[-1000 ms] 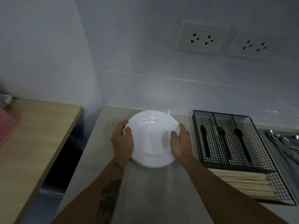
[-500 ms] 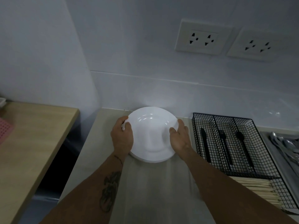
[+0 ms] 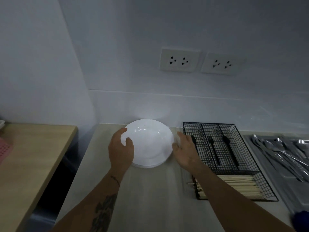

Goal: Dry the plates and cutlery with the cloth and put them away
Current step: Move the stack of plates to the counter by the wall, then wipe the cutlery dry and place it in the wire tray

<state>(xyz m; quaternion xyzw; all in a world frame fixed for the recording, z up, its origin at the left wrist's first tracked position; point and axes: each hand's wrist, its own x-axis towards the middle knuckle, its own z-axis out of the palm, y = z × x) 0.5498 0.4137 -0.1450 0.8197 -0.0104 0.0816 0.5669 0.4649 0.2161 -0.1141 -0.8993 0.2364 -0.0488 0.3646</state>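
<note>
- Plates (image 3: 150, 144) sat stacked on the pale counter (image 3: 150, 198) by the back wall, the white top one on at least one more whose rim showed beneath
- my left hand (image 3: 120, 152) gripped the top plate's left rim, thumb on its upper face, fingers curled round the edge
- my right hand (image 3: 186, 151) was open, palm turned to the plate's right edge, thumb near the rim; whether it touched, I could not tell
- just right of it stood a black wire basket (image 3: 234, 164) with dark cutlery and pale chopsticks (image 3: 240, 185)
- farther right lay a grey tray (image 3: 267, 164) of shiny cutlery (image 3: 284, 153)
- a wooden table (image 3: 33, 158) stood to the left
</note>
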